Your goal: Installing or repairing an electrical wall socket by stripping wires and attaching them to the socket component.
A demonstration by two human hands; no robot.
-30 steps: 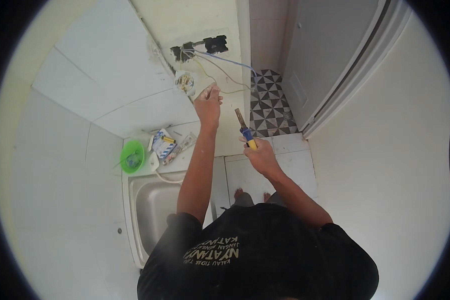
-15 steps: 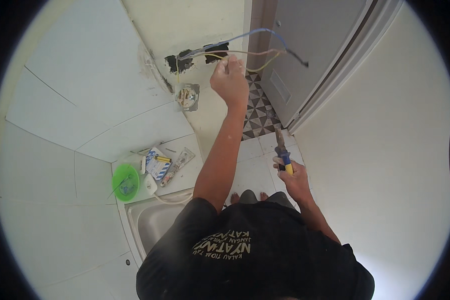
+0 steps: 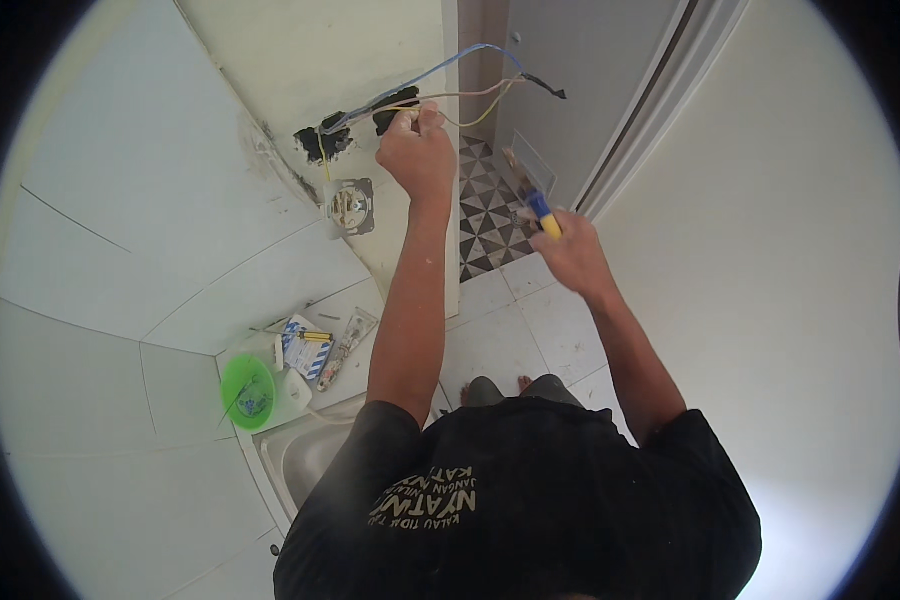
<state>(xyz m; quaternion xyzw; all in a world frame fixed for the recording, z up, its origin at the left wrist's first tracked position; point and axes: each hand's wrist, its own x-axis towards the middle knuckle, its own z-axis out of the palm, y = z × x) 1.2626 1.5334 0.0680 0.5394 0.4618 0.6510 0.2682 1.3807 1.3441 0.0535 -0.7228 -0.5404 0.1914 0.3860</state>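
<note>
A green bowl [image 3: 247, 392] is seen by the sink [image 3: 300, 455]. Wires [image 3: 440, 90] from the wall hole [image 3: 322, 143] are pinched in the left hand [image 3: 417, 152]. A screwdriver [image 3: 532, 194] is gripped by the right hand [image 3: 572, 252].

Light: I see a bright, even, daylit room, with soft glare on the pale wall right of the grey door [image 3: 590, 90].
Shadows: faint, mostly below the left hand [image 3: 418, 150].
Focus: sharp near the door; the right hand [image 3: 570, 250] is slightly smeared.
Edges: my fisheye bends the tile lines, and a black ring surrounds the view.
</note>
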